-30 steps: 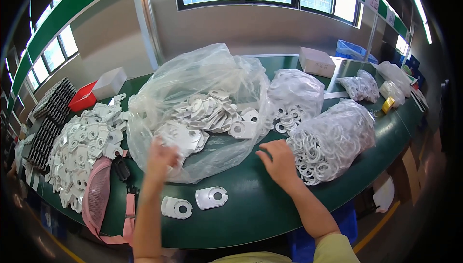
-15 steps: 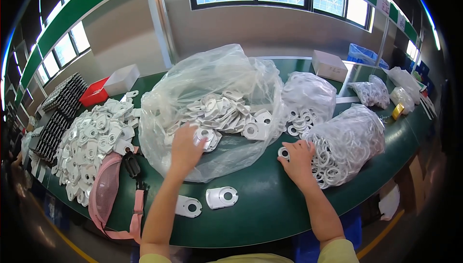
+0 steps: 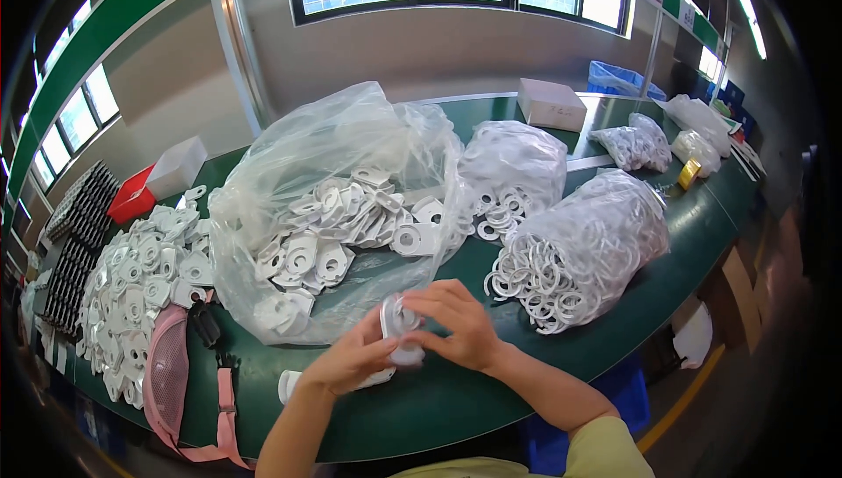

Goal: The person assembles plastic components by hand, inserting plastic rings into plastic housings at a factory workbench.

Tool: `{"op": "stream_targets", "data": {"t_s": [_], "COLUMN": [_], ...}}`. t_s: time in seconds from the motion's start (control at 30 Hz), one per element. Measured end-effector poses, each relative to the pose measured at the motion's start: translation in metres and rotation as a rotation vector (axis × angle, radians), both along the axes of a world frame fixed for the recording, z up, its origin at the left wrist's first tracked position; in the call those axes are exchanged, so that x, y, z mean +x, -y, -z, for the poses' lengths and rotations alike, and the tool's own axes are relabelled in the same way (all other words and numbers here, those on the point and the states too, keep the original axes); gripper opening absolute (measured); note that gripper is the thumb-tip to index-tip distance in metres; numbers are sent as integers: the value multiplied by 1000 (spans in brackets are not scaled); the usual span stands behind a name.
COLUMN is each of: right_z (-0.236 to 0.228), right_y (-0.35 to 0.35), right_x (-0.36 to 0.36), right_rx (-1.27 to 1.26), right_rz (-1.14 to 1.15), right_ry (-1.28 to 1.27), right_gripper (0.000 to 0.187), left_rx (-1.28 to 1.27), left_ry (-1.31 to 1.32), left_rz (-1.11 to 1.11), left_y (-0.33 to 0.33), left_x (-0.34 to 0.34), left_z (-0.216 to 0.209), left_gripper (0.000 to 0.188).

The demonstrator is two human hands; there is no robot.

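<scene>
In front of the big clear bag, my left hand (image 3: 355,357) grips a white plate part (image 3: 389,320) with a round hole, tilted upright. My right hand (image 3: 460,327) closes from the other side, its fingers pressing a white ring against the plate's face; motion blur hides how the ring sits. Beneath my hands, two similar plates lie on the green table, and one white plate end (image 3: 288,385) shows beside my left wrist. The open clear bag (image 3: 263,167) behind holds many more plates (image 3: 338,206). To the right, loose white rings (image 3: 548,289) spill from a clear bag (image 3: 614,219).
A heap of white parts (image 3: 132,289) lies left, near a pink mesh pouch (image 3: 168,355) with strap. Black stacked trays (image 3: 74,237), a red bin (image 3: 132,195) and a white box (image 3: 178,167) stand behind. Another ring bag (image 3: 516,158), a carton (image 3: 551,104) and yellow tape (image 3: 689,174) are farther right.
My left hand has drawn back from the clear bag with a plate. My right hand has come left from the rings with a ring, and both hands now meet. The view has shifted right.
</scene>
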State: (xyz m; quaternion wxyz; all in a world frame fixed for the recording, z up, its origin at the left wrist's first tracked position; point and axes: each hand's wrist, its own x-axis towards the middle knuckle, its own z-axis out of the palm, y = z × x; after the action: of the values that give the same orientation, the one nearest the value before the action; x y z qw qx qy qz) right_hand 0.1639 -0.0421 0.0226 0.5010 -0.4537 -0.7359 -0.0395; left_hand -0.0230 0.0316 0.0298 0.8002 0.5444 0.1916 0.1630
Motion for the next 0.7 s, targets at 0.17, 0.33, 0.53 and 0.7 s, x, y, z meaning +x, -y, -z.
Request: {"op": "stream_targets", "data": {"t_s": [0.17,0.33,0.53,0.7], "right_z": [5,7,21,-1], "right_y": [1,-2,2,6], "right_x": [1,45,62,66], "right_rx": [-310,-305,-583,-290], "right_rz": [-208,419,812,754], "right_ry": [-219,-126,271,-95], "right_gripper": [33,30,29,25], "left_rx": [-354,-360,-417,-370], "left_ry": [147,80,142,137], "left_rz": [-90,-353,-346,-349], "left_y": [10,8,7,4], "left_x": [7,6,0,7], "left_z": [26,27,34,38], "left_gripper": [45,37,34,32]}}
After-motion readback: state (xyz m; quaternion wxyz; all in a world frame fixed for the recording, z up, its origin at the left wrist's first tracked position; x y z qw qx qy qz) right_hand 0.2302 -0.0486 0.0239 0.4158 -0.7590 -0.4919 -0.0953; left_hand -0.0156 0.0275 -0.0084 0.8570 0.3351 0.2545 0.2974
